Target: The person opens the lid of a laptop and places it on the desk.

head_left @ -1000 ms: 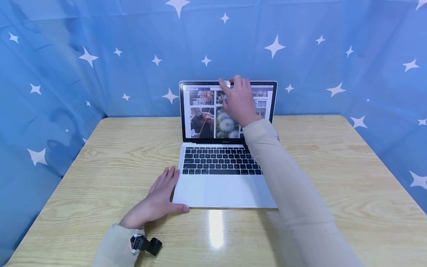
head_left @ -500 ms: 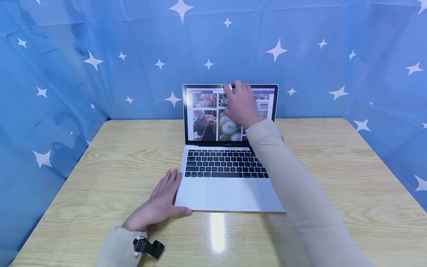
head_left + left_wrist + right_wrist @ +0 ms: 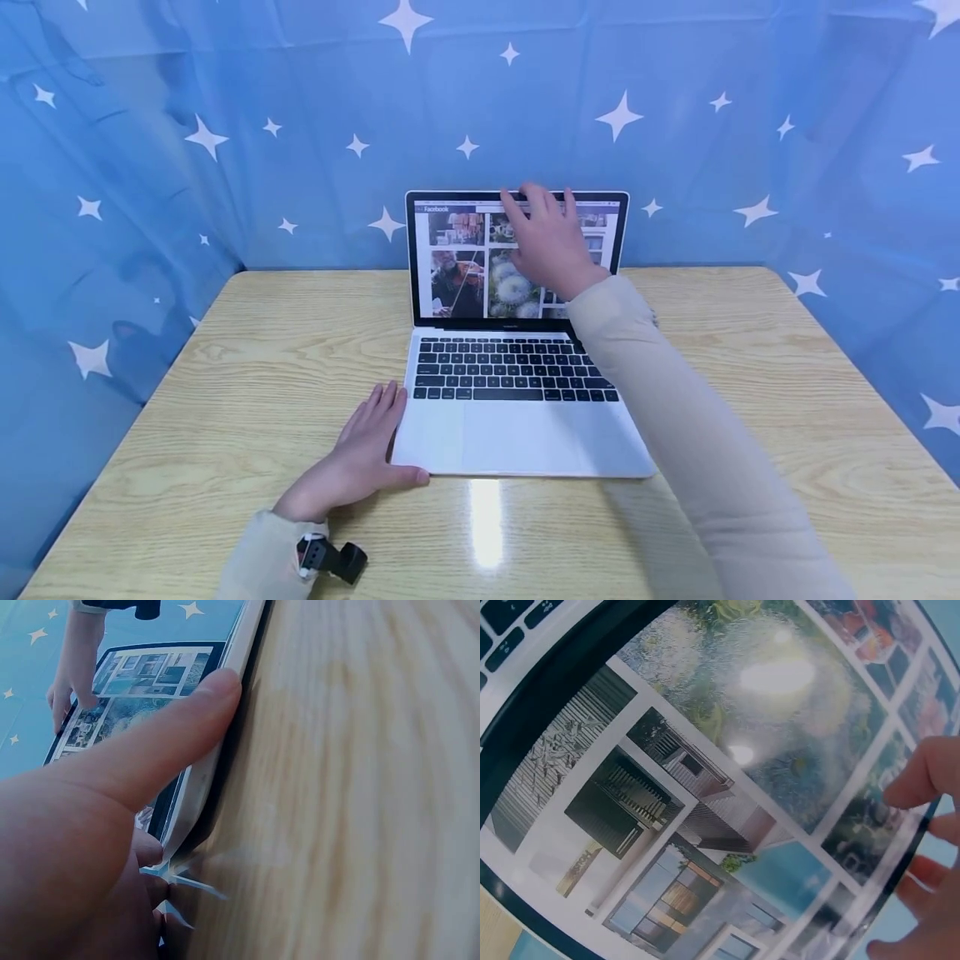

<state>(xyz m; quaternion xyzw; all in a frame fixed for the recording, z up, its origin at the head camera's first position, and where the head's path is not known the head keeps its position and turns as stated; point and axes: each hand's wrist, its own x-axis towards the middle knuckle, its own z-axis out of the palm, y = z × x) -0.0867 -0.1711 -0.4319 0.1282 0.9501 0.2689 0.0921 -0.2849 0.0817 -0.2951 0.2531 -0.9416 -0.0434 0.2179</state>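
An open laptop [image 3: 517,433] sits on the wooden table, its keyboard toward me and its lit screen [image 3: 457,242] full of photos. My left hand [image 3: 360,454] rests at its front left corner, fingers straight along the left side. The left thumb [image 3: 180,735] lies at the front edge. My right hand [image 3: 551,237] is at the top of the lid. In the right wrist view the right thumb [image 3: 919,776] is in front of the screen, while some fingers [image 3: 926,870] pass behind the lid's edge, where their tips are hidden.
The light wooden table [image 3: 262,375] reaches out on both sides of the laptop. A blue star-patterned curtain [image 3: 315,108] hangs close behind the table and along its sides. A black wrist camera [image 3: 333,557] is strapped to the left wrist.
The right hand has shifted slightly right along the lid's top, its fingers more spread. The laptop and left hand keep their positions; the head view has shifted a little.
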